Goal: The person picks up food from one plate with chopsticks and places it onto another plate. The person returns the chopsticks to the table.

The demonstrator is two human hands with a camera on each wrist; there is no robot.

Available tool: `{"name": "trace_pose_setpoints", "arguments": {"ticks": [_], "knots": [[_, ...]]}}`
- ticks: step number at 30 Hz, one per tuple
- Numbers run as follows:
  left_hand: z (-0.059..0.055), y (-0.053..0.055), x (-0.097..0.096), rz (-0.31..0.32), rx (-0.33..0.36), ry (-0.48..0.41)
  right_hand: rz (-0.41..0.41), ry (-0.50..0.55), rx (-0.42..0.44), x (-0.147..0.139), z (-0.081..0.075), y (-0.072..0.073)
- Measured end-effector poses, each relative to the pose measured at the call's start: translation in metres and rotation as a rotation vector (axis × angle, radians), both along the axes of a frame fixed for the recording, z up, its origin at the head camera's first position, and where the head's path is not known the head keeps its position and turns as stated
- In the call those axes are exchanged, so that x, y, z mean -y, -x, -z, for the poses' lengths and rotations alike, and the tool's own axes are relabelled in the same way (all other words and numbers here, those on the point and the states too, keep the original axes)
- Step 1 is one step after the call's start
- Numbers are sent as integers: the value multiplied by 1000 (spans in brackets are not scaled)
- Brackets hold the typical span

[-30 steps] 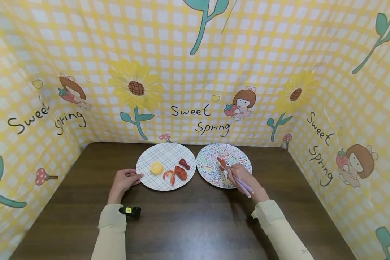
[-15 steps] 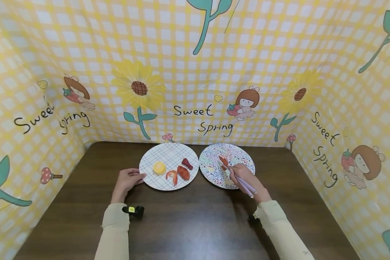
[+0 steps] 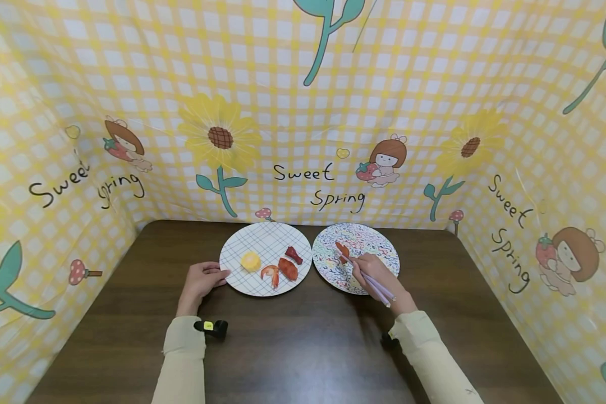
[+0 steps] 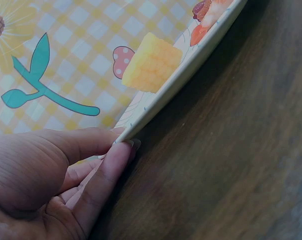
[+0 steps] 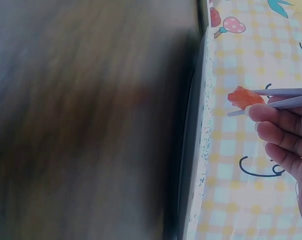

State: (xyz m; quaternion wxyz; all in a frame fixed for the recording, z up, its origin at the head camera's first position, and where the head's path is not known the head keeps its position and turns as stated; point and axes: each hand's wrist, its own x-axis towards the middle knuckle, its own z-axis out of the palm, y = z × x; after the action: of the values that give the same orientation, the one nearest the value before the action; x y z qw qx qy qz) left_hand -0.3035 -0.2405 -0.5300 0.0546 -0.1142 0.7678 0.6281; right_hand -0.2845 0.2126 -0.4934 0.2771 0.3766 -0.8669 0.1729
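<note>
My left hand (image 3: 199,282) pinches the left rim of a white plate with blue grid lines (image 3: 239,241), thumb on top and fingers beneath. On that plate lie a corn piece (image 4: 152,64), a shrimp (image 3: 271,275), a reddish-brown food piece (image 3: 288,269) and a smaller dark red one (image 3: 294,255). With my right hand (image 3: 376,274) I hold lilac chopsticks (image 3: 379,289). Between their tips is an orange-brown food piece (image 5: 245,97), raised above a plate with multicoloured speckles (image 3: 379,241). Part of that plate is hidden behind my right hand.
Both plates stand side by side, rims close together, near the back of a dark brown wooden table (image 3: 283,348). A yellow checked cloth (image 3: 293,112) with printed flowers surrounds the table at the back and sides. Each wrist wears a black camera strap.
My right hand, chopsticks and the food piece have shifted slightly left over the speckled plate. My left hand stays at the gridded plate's rim. The head view has turned a little left.
</note>
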Motion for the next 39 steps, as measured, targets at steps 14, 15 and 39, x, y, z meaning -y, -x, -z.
{"name": "trace_pose_setpoints", "arguments": {"ticks": [14,15,39], "knots": [[1,0,0,-1,-1,-1,-15,34,30,13,-5,3],[0,0,0,0,0,-1,-12,31,31,14,-6,3],[-1,0,-1,-8,11,-28,-32,10,23,34,-5,15]]}}
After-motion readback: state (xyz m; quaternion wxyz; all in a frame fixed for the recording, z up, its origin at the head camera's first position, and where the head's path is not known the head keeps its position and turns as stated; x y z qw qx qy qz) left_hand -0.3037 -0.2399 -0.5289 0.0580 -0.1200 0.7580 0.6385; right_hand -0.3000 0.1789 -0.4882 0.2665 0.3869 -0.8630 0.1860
